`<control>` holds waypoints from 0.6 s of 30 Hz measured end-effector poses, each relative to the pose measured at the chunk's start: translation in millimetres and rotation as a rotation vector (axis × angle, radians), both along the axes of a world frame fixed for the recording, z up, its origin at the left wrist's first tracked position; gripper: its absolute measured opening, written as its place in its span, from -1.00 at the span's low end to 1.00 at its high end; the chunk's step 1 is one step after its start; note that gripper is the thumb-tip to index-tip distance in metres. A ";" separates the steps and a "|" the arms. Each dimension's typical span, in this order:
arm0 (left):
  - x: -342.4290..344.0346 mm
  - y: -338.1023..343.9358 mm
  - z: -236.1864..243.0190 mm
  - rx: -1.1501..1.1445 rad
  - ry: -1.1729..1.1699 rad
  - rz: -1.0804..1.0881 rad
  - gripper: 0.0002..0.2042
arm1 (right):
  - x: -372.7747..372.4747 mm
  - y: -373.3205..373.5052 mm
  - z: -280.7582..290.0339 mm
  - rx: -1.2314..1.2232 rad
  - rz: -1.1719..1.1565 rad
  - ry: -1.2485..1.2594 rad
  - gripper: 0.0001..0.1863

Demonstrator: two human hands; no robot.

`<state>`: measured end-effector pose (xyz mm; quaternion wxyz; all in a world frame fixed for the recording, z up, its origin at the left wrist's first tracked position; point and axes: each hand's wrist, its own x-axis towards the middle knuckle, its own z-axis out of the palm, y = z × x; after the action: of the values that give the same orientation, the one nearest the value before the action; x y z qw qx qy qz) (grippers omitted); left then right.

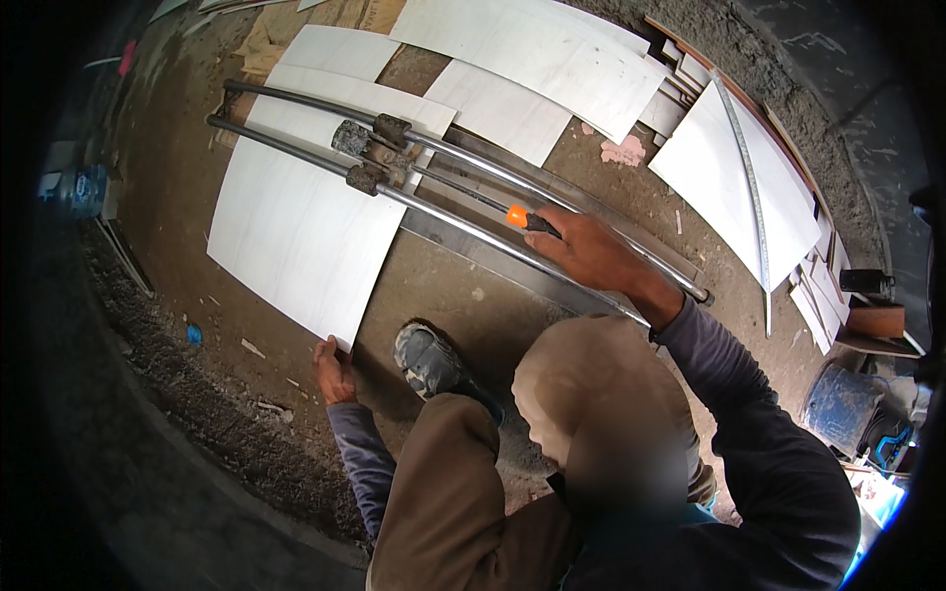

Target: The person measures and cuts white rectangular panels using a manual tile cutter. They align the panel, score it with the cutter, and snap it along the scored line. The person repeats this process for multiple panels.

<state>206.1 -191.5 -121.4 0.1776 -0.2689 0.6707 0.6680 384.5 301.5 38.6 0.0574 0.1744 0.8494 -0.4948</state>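
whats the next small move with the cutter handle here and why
Probably draw the orange-tipped black lever handle along the two long steel guide rails. The right hand already grips it, the scoring carriage sits over the large white rectangular tile, and the left hand steadies the tile's near corner.

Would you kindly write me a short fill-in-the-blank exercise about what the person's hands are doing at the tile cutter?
1. The right hand grips the cutter's handle, whose tip is coloured ____.
2. The left hand touches the near ____ of the large white tile.
3. The tile lies under the cutter's two parallel metal ____.
4. A grey ____ is planted on the floor between the hands.

Missing words: orange; corner; rails; shoe
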 end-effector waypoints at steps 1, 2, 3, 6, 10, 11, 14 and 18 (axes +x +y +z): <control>0.1 0.4 0.3 -0.007 -0.014 0.010 -0.95 | 0.2 -0.3 0.2 0.000 -0.007 0.020 -0.58; 0.3 0.2 0.5 -0.014 -0.018 0.018 -0.95 | 0.4 -0.4 0.5 -0.002 -0.005 0.009 -0.57; 0.2 -0.4 0.5 -0.005 -0.015 0.014 -0.95 | 0.4 -0.3 0.7 -0.004 -0.001 0.000 -0.57; -0.9 -4.1 -1.5 -0.011 -0.047 -0.054 -0.91 | 0.1 0.2 1.6 -0.005 0.012 -0.034 -0.55; -2.5 -7.5 -6.6 0.044 -0.027 -0.022 -0.93 | -0.7 0.6 1.5 0.017 0.013 -0.044 -0.55; -2.6 -7.7 -7.3 0.042 -0.030 -0.024 -0.93 | -0.6 0.5 1.2 0.014 0.015 -0.043 -0.55; -2.2 -7.0 -7.4 0.039 -0.022 -0.025 -0.92 | 0.4 0.0 -0.7 0.004 0.005 -0.024 -0.56; -1.6 -7.2 -6.8 0.050 -0.003 0.010 -0.95 | 1.0 -1.0 -5.1 -0.013 -0.023 0.033 -0.59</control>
<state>204.4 -198.7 -128.2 0.1820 -0.2686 0.6524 0.6849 385.5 300.5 33.5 0.0386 0.1756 0.8449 -0.5039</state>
